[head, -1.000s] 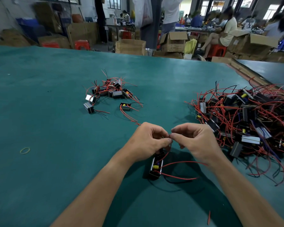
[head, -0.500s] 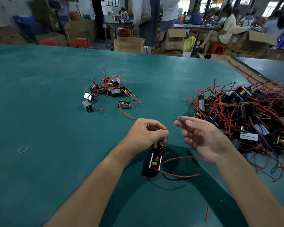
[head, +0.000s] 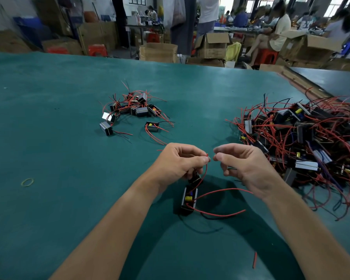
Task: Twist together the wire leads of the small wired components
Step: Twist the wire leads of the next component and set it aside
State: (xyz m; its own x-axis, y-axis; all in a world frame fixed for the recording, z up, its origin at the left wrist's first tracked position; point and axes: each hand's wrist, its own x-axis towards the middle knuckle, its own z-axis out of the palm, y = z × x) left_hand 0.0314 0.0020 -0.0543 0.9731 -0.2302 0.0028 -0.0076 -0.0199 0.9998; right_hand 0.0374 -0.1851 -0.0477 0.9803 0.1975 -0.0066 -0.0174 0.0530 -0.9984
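My left hand [head: 180, 162] pinches the tip of a red wire lead [head: 205, 170] between thumb and forefinger. That lead curves down to a small black component with a yellow part [head: 188, 200] on the green table [head: 69, 158] below my hands. A dark piece shows under my left fingers. Two more red leads loop out to the right of the component. My right hand [head: 245, 164] hovers a short gap to the right of the wire tip, fingers curled, thumb and forefinger tips together, nothing visible between them.
A small heap of wired components [head: 135, 108] lies at centre left, and a large tangled heap [head: 301, 136] fills the right side. A yellow rubber band [head: 27, 182] lies at the left. A red wire scrap [head: 255, 259] sits near the front. Boxes and people are behind the table.
One second ago both hands pinched the leads together. My right hand then let go and opened, and has now curled again and come back close to the wire tip.
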